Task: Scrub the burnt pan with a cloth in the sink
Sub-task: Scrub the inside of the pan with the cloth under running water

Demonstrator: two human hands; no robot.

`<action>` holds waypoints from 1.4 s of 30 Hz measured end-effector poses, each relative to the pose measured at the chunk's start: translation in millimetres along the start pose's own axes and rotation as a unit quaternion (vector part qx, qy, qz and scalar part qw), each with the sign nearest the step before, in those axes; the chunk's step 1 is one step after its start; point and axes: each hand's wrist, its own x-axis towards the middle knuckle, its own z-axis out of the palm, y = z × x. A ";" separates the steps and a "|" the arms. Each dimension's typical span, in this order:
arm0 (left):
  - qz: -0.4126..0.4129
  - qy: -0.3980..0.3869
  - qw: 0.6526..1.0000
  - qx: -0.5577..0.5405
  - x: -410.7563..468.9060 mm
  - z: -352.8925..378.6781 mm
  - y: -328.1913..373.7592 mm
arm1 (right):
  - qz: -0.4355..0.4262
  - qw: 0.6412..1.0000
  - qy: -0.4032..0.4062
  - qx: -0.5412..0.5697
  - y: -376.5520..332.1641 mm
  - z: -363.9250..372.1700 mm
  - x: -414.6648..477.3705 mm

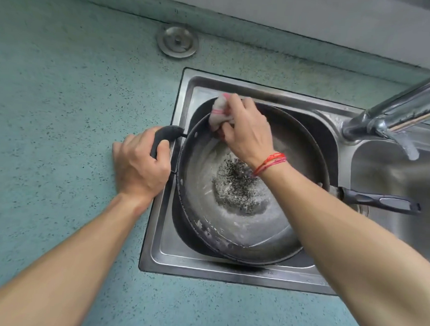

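Inside sink, pan w/ burnt bits, R fingers pinching cloth, L fingers gripping handle.

two bare forearms show, uncovered as far as the picture's edges, each ending in a bare hand: the left hand and the right hand. round the right wrist sits a thin red and pink cord bracelet, several fine strands wound together, some lying slightly apart.

No readable text, label, brand or number shows anywhere.
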 end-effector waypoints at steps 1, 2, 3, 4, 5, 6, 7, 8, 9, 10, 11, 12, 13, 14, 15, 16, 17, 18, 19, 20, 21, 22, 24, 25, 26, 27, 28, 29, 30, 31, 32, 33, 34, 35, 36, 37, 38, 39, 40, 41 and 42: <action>-0.001 -0.001 1.000 -0.001 -0.1 0.1 0.4 | 0.004 0.999 -0.005 0.042 -5.3 3.7 -3.5; -0.001 -0.001 1.000 -0.001 -0.2 0.1 0.5 | 0.007 0.997 -0.011 0.082 -9.7 8.2 -8.0; 0.000 0.000 1.000 -0.001 -0.2 0.1 0.5 | 0.008 0.993 -0.023 0.115 -15.0 11.4 -13.1; 0.001 0.001 1.000 0.002 -0.2 0.1 0.5 | 0.007 0.989 -0.036 0.141 -20.6 14.7 -18.8; 0.003 0.002 1.000 0.004 -0.3 -0.2 0.7 | 0.007 0.985 -0.050 0.163 -26.9 16.0 -25.3; 0.004 0.003 1.000 0.006 -0.5 -0.4 0.7 | 0.004 0.981 -0.061 0.184 -33.4 15.8 -32.2; 0.005 0.004 1.000 0.006 -0.6 -0.5 0.8 | -0.003 0.976 -0.073 0.204 -39.8 13.9 -39.9; 0.005 0.004 1.000 0.007 -0.7 -0.4 1.0 | -0.016 0.971 -0.092 0.220 -44.8 12.5 -48.5; 0.004 0.004 1.000 0.008 -0.6 -0.2 1.1 | -0.028 0.966 -0.117 0.230 -48.5 11.2 -58.2; 0.002 0.003 1.000 0.008 -0.4 0.2 1.1 | -0.036 0.961 -0.142 0.237 -50.7 11.9 -68.8; 0.000 0.003 1.000 0.008 -0.2 0.2 1.2 | -0.038 0.955 -0.163 0.245 -51.3 12.4 -79.1; -0.002 0.004 1.000 0.007 -0.2 0.1 1.0 | -0.034 0.947 -0.182 0.264 -50.6 11.5 -88.3; -0.003 0.003 1.000 0.006 -0.5 0.0 1.1 | -0.026 0.934 -0.203 0.293 -49.5 9.2 -96.2; -0.003 0.003 1.000 0.005 -0.7 0.2 1.1 | -0.020 0.921 -0.225 0.317 -47.3 5.9 -102.9; -0.002 0.003 1.000 0.004 -0.9 0.2 1.0 | -0.023 0.912 -0.247 0.327 -45.4 0.3 -108.9; -0.002 0.003 1.000 0.004 -0.7 0.4 0.9 | -0.033 0.909 -0.264 0.321 -43.7 -5.8 -115.4; -0.003 0.003 1.000 0.004 -0.8 0.2 1.1 | -0.040 0.906 -0.281 0.314 -41.6 -11.2 -122.3; -0.005 0.002 1.000 0.002 -0.9 -0.1 1.1 | -0.047 0.904 -0.295 0.306 -38.7 -15.3 -128.6; -0.006 0.001 1.000 0.001 -0.8 -0.6 1.5 | -0.053 0.902 -0.310 0.295 -34.8 -19.0 -134.3; -0.007 0.001 1.000 0.000 -1.1 -0.8 1.7 | -0.059 0.901 -0.328 0.279 -29.9 -20.4 -139.4; -0.008 0.001 1.000 -0.002 -1.3 -1.3 2.1 | -0.057 0.896 -0.351 0.267 -24.1 -23.0 -142.7; -0.008 0.002 1.000 -0.004 -1.6 -1.1 2.5 | -0.051 0.888 -0.376 0.260 -16.8 -25.5 -145.0; -0.009 0.001 1.000 -0.007 -1.6 -0.9 2.5 | -0.051 0.879 -0.413 0.232 -3.3 -31.4 -145.9; -0.010 -0.001 1.000 -0.005 -1.6 -0.6 2.2 | -0.063 0.884 -0.418 0.201 1.8 -33.5 -145.8; -0.010 -0.003 1.000 -0.002 -1.5 -0.3 1.6 | -0.077 0.890 -0.416 0.172 5.3 -33.7 -146.3; -0.011 -0.004 1.000 0.001 -1.3 -0.2 1.1 | -0.086 0.895 -0.410 0.153 6.8 -32.9 -146.6; -0.010 -0.006 1.000 0.002 -1.0 0.0 0.4 | -0.088 0.898 -0.402 0.154 6.6 -31.3 -147.4; -0.009 -0.007 1.000 0.002 -0.9 -0.1 0.3 | -0.087 0.900 -0.393 0.168 4.8 -29.6 -148.1; -0.009 -0.007 1.000 0.002 -0.8 0.0 0.0 | -0.084 0.901 -0.382 0.189 1.7 -27.5 -148.6; -0.008 -0.006 1.000 0.003 -0.7 -0.2 0.2 | -0.080 0.902 -0.368 0.211 -2.7 -26.3 -148.3; -0.008 -0.005 1.000 0.004 -0.7 -0.2 0.3 | -0.078 0.904 -0.350 0.233 -6.9 -23.5 -147.5; -0.007 -0.004 1.000 0.006 -0.8 -0.3 0.7 | -0.076 0.907 -0.329 0.253 -12.2 -20.9 -145.0; -0.007 -0.003 1.000 0.007 -0.9 -0.3 0.6 | -0.073 0.910 -0.306 0.270 -18.1 -16.4 -141.1; -0.007 -0.003 1.000 0.009 -0.9 -0.2 0.5 | -0.065 0.912 -0.285 0.288 -24.0 -11.1 -135.9; -0.007 -0.003 1.000 0.009 -0.6 -0.2 0.1 | -0.052 0.911 -0.266 0.311 -29.6 -4.1 -130.0; -0.007 -0.003 1.000 0.009 -0.5 -0.1 0.2 | -0.036 0.909 -0.246 0.336 -34.7 3.0 -123.5; -0.007 -0.002 1.000 0.008 -0.2 0.3 0.2 | -0.020 0.908 -0.220 0.356 -39.0 10.1 -117.2; -0.006 -0.001 1.000 0.008 0.0 0.5 0.4 | -0.007 0.910 -0.188 0.370 -42.5 16.6 -111.0; -0.005 0.000 1.000 0.007 0.2 0.9 0.2 | 0.000 0.917 -0.148 0.371 -45.5 22.4 -104.9; -0.004 0.001 1.000 0.007 0.2 0.8 -0.1 | -0.001 0.926 -0.103 0.363 -49.1 25.9 -98.9; -0.001 0.003 1.000 0.007 0.0 1.1 -0.3 | -0.004 0.935 -0.057 0.350 -52.5 28.1 -92.5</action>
